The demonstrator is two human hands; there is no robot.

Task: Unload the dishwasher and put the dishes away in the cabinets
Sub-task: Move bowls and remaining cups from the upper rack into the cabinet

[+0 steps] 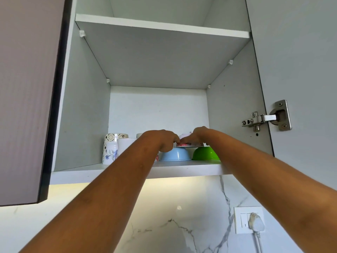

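Partly hidden patterned dish point(189, 144) behind hands point(164, 141).

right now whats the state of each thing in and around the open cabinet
white cabinet door: open
blue plastic bowl: upside down
green plastic bowl: upside down
patterned dish: held above both bowls
left hand: gripping the dish
right hand: gripping the dish
white wall plug: plugged in

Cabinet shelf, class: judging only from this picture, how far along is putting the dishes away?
Done: the blue bowl and green bowl sit upside down on the bottom shelf, with mugs to their left. In hand: the left hand and right hand are setting a patterned dish on top of the bowls. Left: unknown, since the dishwasher is out of view; the upper shelf looks bare from below.
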